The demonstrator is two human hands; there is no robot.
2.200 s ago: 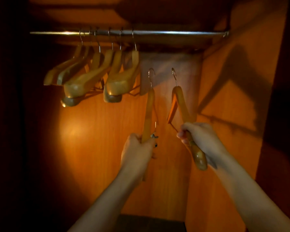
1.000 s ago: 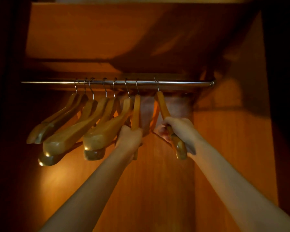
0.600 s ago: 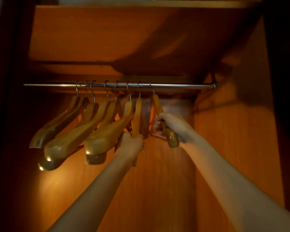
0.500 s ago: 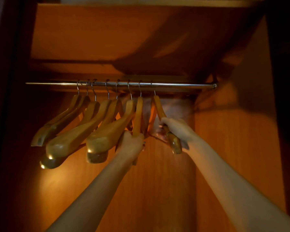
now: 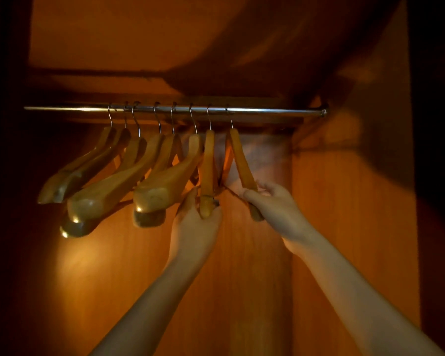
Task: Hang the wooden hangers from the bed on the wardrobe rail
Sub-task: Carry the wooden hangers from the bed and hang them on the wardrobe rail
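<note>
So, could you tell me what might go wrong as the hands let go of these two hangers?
1. The right hand holds its hanger tilted; released, it may swing into the left hand's hanger just beside it.
2. Whether both hooks sit fully over the rail is hard to tell in this dim light; one could slip off.
3. The hung hangers crowd the left one and may get knocked.
</note>
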